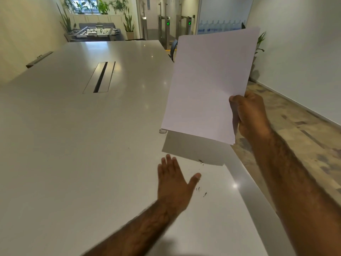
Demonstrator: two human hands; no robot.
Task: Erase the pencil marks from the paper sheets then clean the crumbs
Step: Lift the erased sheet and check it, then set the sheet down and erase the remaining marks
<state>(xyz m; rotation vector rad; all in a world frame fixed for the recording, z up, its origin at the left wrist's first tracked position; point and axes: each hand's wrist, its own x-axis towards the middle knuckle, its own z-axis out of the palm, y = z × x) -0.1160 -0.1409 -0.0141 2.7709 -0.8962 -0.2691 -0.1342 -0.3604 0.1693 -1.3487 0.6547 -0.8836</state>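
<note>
My right hand [248, 115] grips a stack of white paper sheets [208, 84] by its lower right corner and holds it lifted above the white table [73, 135], tilted up. The side facing me looks blank. Below it, my left hand [173, 183] lies flat on the table with straight fingers and the thumb spread. Dark eraser crumbs [200, 161] lie on the table just right of that hand, and more crumbs [202, 192] sit beside the thumb. A small pale object, perhaps the eraser [163, 131], peeks out under the sheets' lower left corner.
The table's right edge [258, 198] runs close to the crumbs, with patterned floor beyond. A cable slot [100, 77] is set in the table's middle. A dark chair [173, 49] stands at the far right corner. Plants and a foosball table stand at the back.
</note>
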